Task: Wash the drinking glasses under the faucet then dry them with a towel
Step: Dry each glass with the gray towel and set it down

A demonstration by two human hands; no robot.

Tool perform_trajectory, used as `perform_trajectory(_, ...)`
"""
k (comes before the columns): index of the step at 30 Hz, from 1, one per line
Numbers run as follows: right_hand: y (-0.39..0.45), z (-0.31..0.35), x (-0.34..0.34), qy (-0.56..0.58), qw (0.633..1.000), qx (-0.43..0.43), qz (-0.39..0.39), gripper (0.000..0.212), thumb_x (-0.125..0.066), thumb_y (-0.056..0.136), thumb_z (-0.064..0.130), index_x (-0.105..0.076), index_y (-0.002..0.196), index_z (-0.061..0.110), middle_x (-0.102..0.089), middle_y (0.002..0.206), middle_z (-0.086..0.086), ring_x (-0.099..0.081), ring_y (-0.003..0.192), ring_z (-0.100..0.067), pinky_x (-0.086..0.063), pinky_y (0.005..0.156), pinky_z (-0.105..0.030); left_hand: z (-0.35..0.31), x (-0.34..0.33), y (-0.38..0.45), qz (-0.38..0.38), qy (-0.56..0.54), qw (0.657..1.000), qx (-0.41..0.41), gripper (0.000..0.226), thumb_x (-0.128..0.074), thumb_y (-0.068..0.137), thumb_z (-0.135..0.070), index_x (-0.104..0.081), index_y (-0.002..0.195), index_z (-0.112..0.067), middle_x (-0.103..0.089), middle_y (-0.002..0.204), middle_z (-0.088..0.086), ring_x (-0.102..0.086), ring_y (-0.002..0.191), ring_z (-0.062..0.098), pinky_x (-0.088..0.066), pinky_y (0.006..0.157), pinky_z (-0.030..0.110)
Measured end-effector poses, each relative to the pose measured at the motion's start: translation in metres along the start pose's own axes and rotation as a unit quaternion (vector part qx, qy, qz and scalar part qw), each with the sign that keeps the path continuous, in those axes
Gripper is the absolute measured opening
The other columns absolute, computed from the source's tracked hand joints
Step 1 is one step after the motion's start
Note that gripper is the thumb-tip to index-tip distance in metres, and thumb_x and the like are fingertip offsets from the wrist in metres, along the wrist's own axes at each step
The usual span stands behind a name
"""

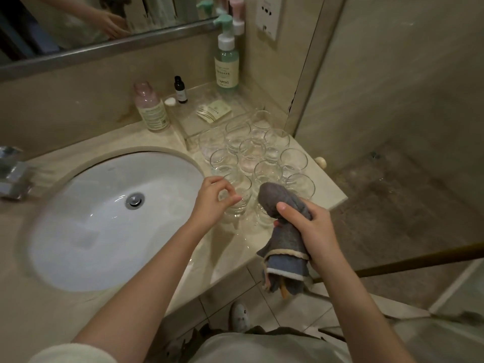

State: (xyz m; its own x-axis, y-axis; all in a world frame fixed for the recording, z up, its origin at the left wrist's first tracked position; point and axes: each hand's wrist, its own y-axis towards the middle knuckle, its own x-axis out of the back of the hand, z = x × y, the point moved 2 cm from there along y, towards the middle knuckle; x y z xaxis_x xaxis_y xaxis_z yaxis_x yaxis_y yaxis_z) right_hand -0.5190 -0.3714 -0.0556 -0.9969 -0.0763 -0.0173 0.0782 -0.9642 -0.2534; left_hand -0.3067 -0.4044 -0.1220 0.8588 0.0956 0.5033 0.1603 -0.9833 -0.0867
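Roughly a dozen drinking glasses (258, 155) stood clustered on the counter (230, 258), progress unclear, as the left hand (213, 199) reached loosely curled, holding nothing, and the right hand (313, 229) gripped the towel (284, 247).

Dim, soft, perhaps motion-blurred; edges warped.

A dozen or so clear, round-bodied drinking glasses (258, 155) stand upright, packed rim to rim, on the table's right end between the sink and the right edge. The gray towel (284, 226), trimmed in cream, is bunched into a roll held above the table's front right corner.
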Motion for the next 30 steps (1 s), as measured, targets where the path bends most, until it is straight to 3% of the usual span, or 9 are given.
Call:
perform_trajectory(3, -0.004, 0.007, -0.013, -0.012, 0.998, 0.031, 0.055, 0.008, -0.074, 0.077, 0.022, -0.075, 0.086, 0.022, -0.075, 0.086, -0.009, -0.071, 0.082, -0.022, -0.058, 0.079, -0.040, -0.009, 0.011, -0.012, -0.020, -0.065, 0.998, 0.010, 0.023, -0.074, 0.085, -0.016, -0.058, 0.074, -0.028, -0.048, 0.125, 0.001, -0.048, 0.121, 0.019, -0.043, 0.098, 0.034)
perform_trajectory(5, -0.003, 0.013, -0.023, -0.024, 0.995, 0.072, 0.060, 0.008, -0.072, 0.081, 0.018, -0.075, 0.087, 0.022, -0.076, 0.083, 0.001, -0.070, 0.083, -0.013, -0.057, 0.075, -0.028, -0.018, 0.021, -0.022, -0.039, -0.119, 0.992, 0.020, 0.020, -0.072, 0.086, -0.016, -0.057, 0.075, -0.024, -0.047, 0.130, 0.000, -0.053, 0.121, 0.023, -0.042, 0.094, 0.025)
perform_trajectory(8, -0.002, 0.026, -0.038, -0.035, 0.989, 0.135, 0.051, 0.015, -0.069, 0.087, 0.012, -0.073, 0.092, 0.026, -0.075, 0.086, 0.011, -0.068, 0.088, -0.004, -0.051, 0.076, -0.019, -0.036, 0.043, -0.037, -0.054, -0.223, 0.973, 0.012, 0.020, -0.077, 0.077, -0.029, -0.058, 0.072, -0.029, -0.050, 0.136, -0.002, -0.057, 0.121, 0.023, -0.045, 0.099, 0.034)
perform_trajectory(11, -0.001, 0.038, -0.052, -0.045, 0.981, 0.185, 0.027, 0.019, -0.071, 0.085, 0.032, -0.071, 0.104, 0.032, -0.073, 0.101, 0.012, -0.066, 0.102, -0.004, -0.052, 0.088, -0.027, -0.060, 0.064, -0.051, -0.049, -0.292, 0.955, -0.002, 0.016, -0.073, 0.071, -0.034, -0.059, 0.065, -0.034, -0.054, 0.131, -0.006, -0.059, 0.120, 0.022, -0.048, 0.097, 0.041)
perform_trajectory(14, -0.002, 0.051, -0.066, -0.087, 0.969, 0.229, 0.022, 0.054, -0.061, 0.080, 0.050, -0.066, 0.123, 0.018, -0.069, 0.118, 0.005, -0.061, 0.114, -0.007, -0.049, 0.099, -0.036, -0.082, 0.081, -0.062, -0.051, -0.347, 0.936, -0.022, 0.016, -0.071, 0.065, -0.042, -0.058, 0.065, -0.032, -0.057, 0.128, 0.003, -0.067, 0.106, 0.021, -0.054, 0.087, 0.040)
perform_trajectory(17, -0.002, 0.064, -0.079, -0.133, 0.955, 0.257, 0.059, 0.062, -0.056, 0.081, 0.055, -0.057, 0.134, 0.024, -0.061, 0.132, 0.006, -0.054, 0.124, -0.006, -0.045, 0.104, -0.038, -0.101, 0.099, -0.070, -0.070, -0.340, 0.937, -0.040, 0.016, -0.068, 0.066, -0.044, -0.057, 0.066, -0.033, -0.060, 0.125, 0.004, -0.068, 0.102, 0.020, -0.054, 0.084, 0.040)
perform_trajectory(23, -0.004, 0.082, -0.101, -0.053, 0.967, 0.213, 0.126, 0.046, -0.055, 0.077, 0.061, -0.046, 0.122, 0.055, -0.060, 0.123, 0.022, -0.057, 0.116, 0.001, -0.047, 0.103, -0.037, -0.119, 0.126, -0.078, -0.062, -0.355, 0.931, -0.059, 0.015, -0.068, 0.076, -0.036, -0.056, 0.068, -0.033, -0.065, 0.114, -0.001, -0.067, 0.096, 0.020, -0.053, 0.079, 0.034)
perform_trajectory(28, -0.008, 0.087, -0.116, 0.038, 0.975, 0.162, 0.146, 0.047, -0.050, 0.084, 0.052, -0.042, 0.130, 0.047, -0.056, 0.131, 0.015, -0.057, 0.119, -0.002, -0.047, 0.104, -0.037, -0.133, 0.129, -0.079, -0.109, -0.357, 0.924, -0.080, 0.042, -0.069, 0.060, -0.078, -0.062, 0.084, -0.045, -0.068, 0.105, -0.005, -0.064, 0.092, 0.019, -0.050, 0.076, 0.034)
perform_trajectory(30, -0.012, 0.093, -0.121, 0.073, 0.975, 0.147, 0.152, 0.036, -0.054, 0.088, 0.054, -0.045, 0.122, 0.048, -0.058, 0.127, 0.016, -0.059, 0.113, 0.002, -0.051, 0.096, -0.026, -0.140, 0.127, -0.078, -0.187, -0.291, 0.932, -0.106, 0.031, -0.050, 0.079, -0.077, -0.061, 0.097, -0.053, -0.068, 0.107, -0.006, -0.067, 0.090, 0.016, -0.054, 0.075, 0.032)
